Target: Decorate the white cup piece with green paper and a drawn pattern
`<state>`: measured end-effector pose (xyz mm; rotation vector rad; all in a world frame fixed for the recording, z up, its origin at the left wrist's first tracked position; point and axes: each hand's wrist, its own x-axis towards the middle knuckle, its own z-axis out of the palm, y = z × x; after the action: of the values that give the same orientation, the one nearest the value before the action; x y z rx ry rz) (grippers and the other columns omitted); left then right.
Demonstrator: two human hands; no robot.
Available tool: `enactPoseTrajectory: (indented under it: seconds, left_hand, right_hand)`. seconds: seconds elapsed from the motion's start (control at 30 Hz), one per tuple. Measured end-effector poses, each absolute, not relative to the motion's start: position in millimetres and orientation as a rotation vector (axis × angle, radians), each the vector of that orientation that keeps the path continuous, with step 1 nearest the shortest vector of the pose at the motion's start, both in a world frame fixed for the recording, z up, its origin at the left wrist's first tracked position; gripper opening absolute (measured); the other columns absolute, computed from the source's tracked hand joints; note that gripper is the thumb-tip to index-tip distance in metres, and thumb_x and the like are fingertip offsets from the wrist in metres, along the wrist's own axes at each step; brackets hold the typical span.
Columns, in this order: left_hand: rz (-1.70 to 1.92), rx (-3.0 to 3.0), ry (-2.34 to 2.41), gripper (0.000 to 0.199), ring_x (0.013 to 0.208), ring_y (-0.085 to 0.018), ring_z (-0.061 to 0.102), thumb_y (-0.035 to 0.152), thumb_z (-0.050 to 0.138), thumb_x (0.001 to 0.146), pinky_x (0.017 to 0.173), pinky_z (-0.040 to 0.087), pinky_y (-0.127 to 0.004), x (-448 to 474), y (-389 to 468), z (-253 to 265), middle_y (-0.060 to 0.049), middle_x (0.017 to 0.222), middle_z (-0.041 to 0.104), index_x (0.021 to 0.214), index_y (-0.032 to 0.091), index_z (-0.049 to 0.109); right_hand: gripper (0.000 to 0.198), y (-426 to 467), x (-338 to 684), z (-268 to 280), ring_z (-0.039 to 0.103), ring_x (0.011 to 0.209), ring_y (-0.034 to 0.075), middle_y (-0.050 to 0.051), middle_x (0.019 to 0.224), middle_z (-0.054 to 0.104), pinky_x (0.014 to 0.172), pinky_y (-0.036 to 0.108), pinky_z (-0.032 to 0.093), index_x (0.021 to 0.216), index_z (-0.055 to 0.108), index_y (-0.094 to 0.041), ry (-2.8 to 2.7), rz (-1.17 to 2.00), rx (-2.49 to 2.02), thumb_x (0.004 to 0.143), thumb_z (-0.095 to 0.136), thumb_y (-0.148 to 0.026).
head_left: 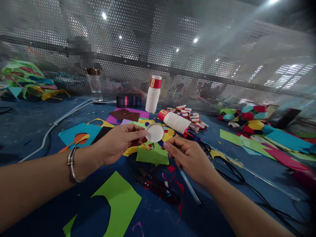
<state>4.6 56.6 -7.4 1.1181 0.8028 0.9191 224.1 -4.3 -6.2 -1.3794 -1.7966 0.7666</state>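
Note:
Between the thumb and fingers of my left hand (127, 140) is a white round disc (155, 133), like the cut-off bottom of a paper cup, held by its left edge. My right hand (189, 158) pinches a small dark blue piece (161, 143), apparently paper, just below the disc's right side. Its exact shape is partly hidden by my fingers. Under both hands lies a green paper sheet (151, 157). Dark-handled scissors (158, 189) rest on the blue table in front of me, and a clear stick (190, 187) lies beneath my right hand.
A tall stack of paper cups (153, 95) stands at the back; another cup stack (176, 121) lies on its side. Cut cup pieces (194, 118) are heaped behind it. A glass bottle (95, 85), a white cable (46, 133), black cables (247, 186) and green offcuts (120, 200) surround them.

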Motion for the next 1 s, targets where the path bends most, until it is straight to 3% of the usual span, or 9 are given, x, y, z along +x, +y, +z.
enactPoseTrajectory:
  seconds: [0.53, 1.0]
  left_hand:
    - [0.827, 1.083, 0.766, 0.017, 0.08, -0.012, 0.064, 0.028, 0.08, 0.08, 0.081, 0.047, -0.027, 6.5, 49.8, -5.5, -0.003, 0.085, 0.072, 0.087, 0.014, 0.072]
    - [0.876, 1.097, 0.78, 0.02, 0.075, -0.01, 0.059, 0.03, 0.082, 0.078, 0.074, 0.043, -0.024, 6.7, 52.1, -8.4, 0.0, 0.082, 0.068, 0.086, 0.015, 0.07]
  right_hand:
    - [0.026, -6.6, 221.0, -5.1, 0.038, 0.052, 0.009, -0.005, 0.063, 0.046, 0.048, 0.026, 0.029, 0.077, 0.061, -0.02, -1.77, 0.773, -1.359, 0.094, 0.06, -0.039]
    - [0.022, -6.0, 220.8, -5.1, 0.036, 0.054, 0.009, -0.004, 0.064, 0.048, 0.049, 0.025, 0.03, 0.078, 0.062, -0.019, -1.779, 0.762, -1.355, 0.094, 0.059, -0.034]
